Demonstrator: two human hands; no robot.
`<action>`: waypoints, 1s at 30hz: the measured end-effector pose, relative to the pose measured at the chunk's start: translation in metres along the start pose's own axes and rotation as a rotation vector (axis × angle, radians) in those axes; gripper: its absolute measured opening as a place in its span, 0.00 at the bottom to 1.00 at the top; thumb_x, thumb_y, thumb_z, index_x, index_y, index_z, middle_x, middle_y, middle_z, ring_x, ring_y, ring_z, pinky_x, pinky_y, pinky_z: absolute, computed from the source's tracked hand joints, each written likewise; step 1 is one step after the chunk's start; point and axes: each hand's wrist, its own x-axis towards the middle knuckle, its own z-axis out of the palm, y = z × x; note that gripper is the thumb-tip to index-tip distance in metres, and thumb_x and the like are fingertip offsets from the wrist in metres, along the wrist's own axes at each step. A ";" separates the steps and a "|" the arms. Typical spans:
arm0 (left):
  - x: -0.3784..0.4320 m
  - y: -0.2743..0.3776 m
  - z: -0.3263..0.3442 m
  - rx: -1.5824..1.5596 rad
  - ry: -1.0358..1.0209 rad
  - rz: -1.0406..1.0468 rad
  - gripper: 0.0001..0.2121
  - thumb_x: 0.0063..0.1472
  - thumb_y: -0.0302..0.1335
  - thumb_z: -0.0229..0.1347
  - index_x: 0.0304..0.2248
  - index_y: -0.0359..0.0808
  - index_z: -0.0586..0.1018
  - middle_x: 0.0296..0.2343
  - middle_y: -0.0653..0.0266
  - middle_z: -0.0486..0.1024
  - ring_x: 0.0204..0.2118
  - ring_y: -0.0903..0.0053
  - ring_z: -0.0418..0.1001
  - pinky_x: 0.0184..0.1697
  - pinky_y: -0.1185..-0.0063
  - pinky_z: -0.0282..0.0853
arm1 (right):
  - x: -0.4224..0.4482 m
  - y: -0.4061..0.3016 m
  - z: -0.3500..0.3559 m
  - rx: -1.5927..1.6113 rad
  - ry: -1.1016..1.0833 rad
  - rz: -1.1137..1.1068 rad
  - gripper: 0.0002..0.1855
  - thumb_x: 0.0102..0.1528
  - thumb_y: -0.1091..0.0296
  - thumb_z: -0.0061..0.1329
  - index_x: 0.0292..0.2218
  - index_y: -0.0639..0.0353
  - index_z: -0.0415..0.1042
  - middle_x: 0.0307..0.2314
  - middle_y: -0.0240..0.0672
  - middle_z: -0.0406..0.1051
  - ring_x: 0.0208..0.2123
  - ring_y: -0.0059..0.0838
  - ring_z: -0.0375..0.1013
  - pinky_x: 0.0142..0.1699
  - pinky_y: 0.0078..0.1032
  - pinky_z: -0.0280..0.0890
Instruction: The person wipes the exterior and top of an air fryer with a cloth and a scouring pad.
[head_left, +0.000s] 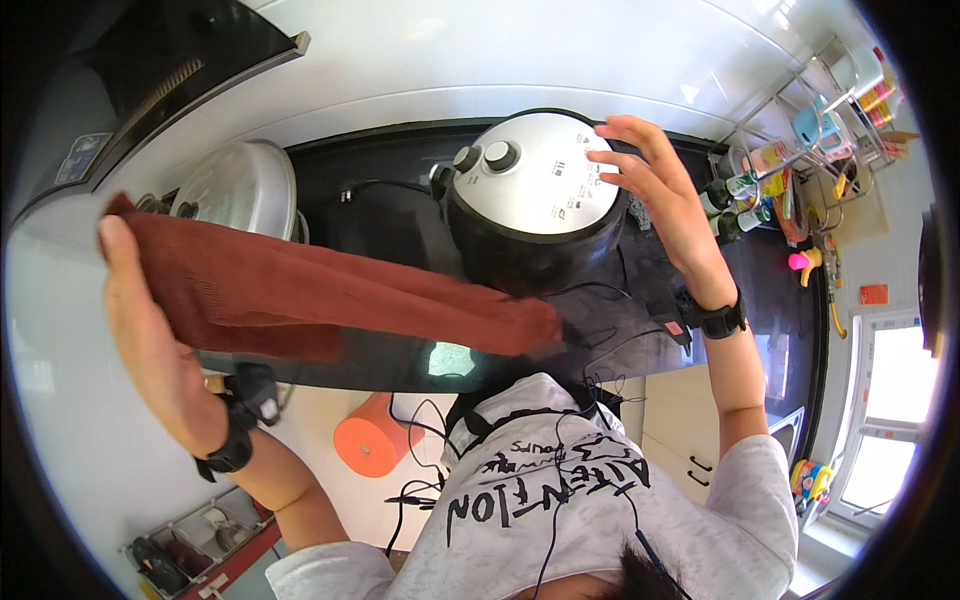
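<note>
A reddish-brown cloth (300, 292) hangs stretched out above the black countertop (375, 367). My left hand (142, 330) grips its left end, the thumb over the top edge. The other end droops freely in front of an air fryer (540, 172). The appliance has a black body and a silver top with two knobs and printed symbols. My right hand (664, 195) is raised at the right side of the air fryer, fingers apart and holding nothing. Its fingertips overlap the edge of the lid in view; whether they touch it I cannot tell.
A power plug (346, 196) lies left of the air fryer. Behind the cloth stands a large metal pot lid (240, 187). At right are green bottles (727, 206) and a wire rack (817, 135). A range hood (172, 67) juts in at upper left. An orange cylinder (367, 442) is below.
</note>
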 end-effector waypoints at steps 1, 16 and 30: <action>-0.001 0.011 0.002 0.052 0.076 0.009 0.22 0.64 0.47 0.49 0.43 0.35 0.75 0.30 0.66 0.75 0.28 0.83 0.72 0.33 0.84 0.68 | -0.002 0.002 -0.005 0.012 0.015 0.015 0.22 0.62 0.73 0.37 0.56 0.61 0.57 0.51 0.39 0.62 0.51 0.29 0.68 0.53 0.25 0.61; -0.059 -0.151 0.146 -0.111 -0.460 -0.004 0.05 0.59 0.21 0.54 0.27 0.27 0.75 0.22 0.71 0.71 0.27 0.90 0.64 0.29 0.86 0.60 | -0.034 0.080 -0.019 -0.273 0.391 -0.136 0.22 0.61 0.77 0.38 0.56 0.60 0.56 0.50 0.39 0.63 0.50 0.29 0.67 0.52 0.25 0.61; -0.056 -0.132 0.195 0.012 -0.822 -0.071 0.13 0.65 0.31 0.47 0.30 0.28 0.77 0.25 0.57 0.77 0.27 0.75 0.74 0.31 0.76 0.68 | 0.022 0.098 -0.001 -0.491 0.427 -0.267 0.21 0.61 0.74 0.36 0.56 0.64 0.56 0.51 0.43 0.61 0.52 0.33 0.63 0.54 0.29 0.59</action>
